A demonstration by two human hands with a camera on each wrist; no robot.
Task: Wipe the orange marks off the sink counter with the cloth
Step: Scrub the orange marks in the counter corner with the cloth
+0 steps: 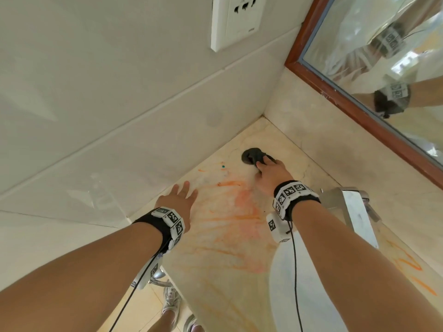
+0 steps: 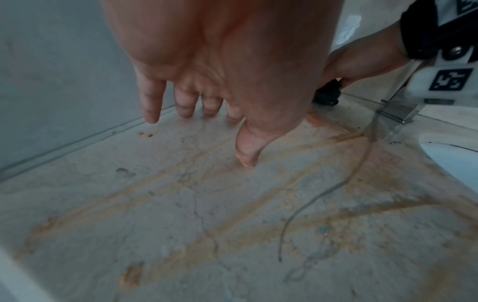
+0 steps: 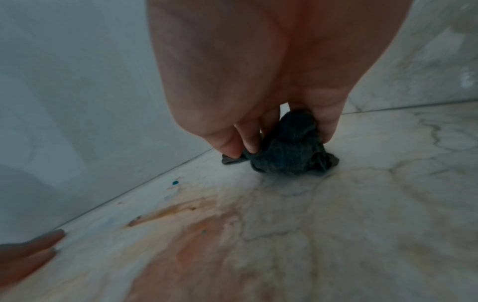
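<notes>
Orange marks are covering the pale marble sink counter between your two arms; in the left wrist view they are running as long smeared streaks, roughly parallel to one another, with a broader pinkish-orange blotch lying toward the wall side in the right wrist view; further orange strokes are sitting on the counter to the right of the tap.

You are gripping the cloth with your right hand; the thumb and fingers are curling round it and pinching it from both sides; the cloth is dark, bunched into a crumpled lump with no clear long axis, one small flap trailing toward the wall; its underside is touching the counter near the back corner, beyond the far end of the orange marks, apart from them.

Your left hand is lying open, fingers extended and relaxed, pointing toward the tiled wall; the thumb tip is meeting the counter beside a streak; it is holding nothing.

A small teal speck is sitting on the counter close to the wall; the white basin rim is lying beneath your right forearm; a wood-framed mirror and a wall socket are standing above the counter.
</notes>
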